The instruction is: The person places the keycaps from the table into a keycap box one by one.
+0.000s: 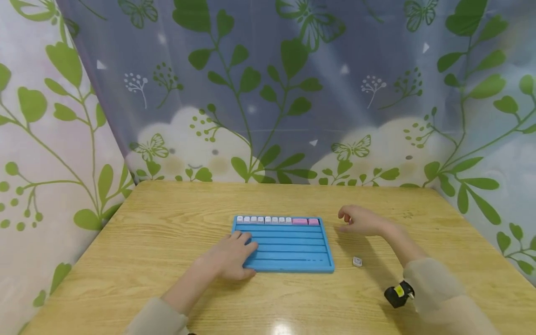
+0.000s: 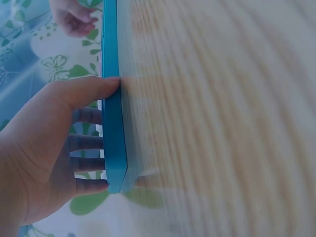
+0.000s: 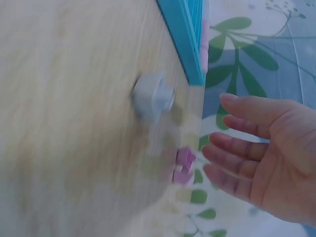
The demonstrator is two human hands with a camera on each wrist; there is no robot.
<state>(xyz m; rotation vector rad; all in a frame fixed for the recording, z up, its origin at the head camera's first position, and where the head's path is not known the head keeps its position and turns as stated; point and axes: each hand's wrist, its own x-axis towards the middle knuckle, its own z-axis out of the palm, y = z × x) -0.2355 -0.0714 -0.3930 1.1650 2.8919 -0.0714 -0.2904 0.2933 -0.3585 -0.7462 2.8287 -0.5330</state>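
Note:
A blue keyboard-shaped tray [image 1: 289,269] lies on the wooden table. White keycaps [image 1: 264,219] and two longer pink keycaps [image 1: 299,221] fill its back row. My left hand [image 1: 234,256] rests on the tray's left end. In the left wrist view its thumb [image 2: 106,88] touches the front wall while the other fingers reach over the tray. To the right of the tray hovers my right hand [image 1: 362,221], loosely bent and holding nothing. Nearer me lies a loose white keycap [image 1: 357,262], blurred in the right wrist view. Pink pieces [image 3: 184,165] also appear there, beyond the keycap.
The wooden table [image 1: 167,209] reaches back to a leafy patterned curtain [image 1: 268,93], with patterned sheets on both sides. A black device [image 1: 399,294] with a yellow label is at my right sleeve [image 1: 435,284].

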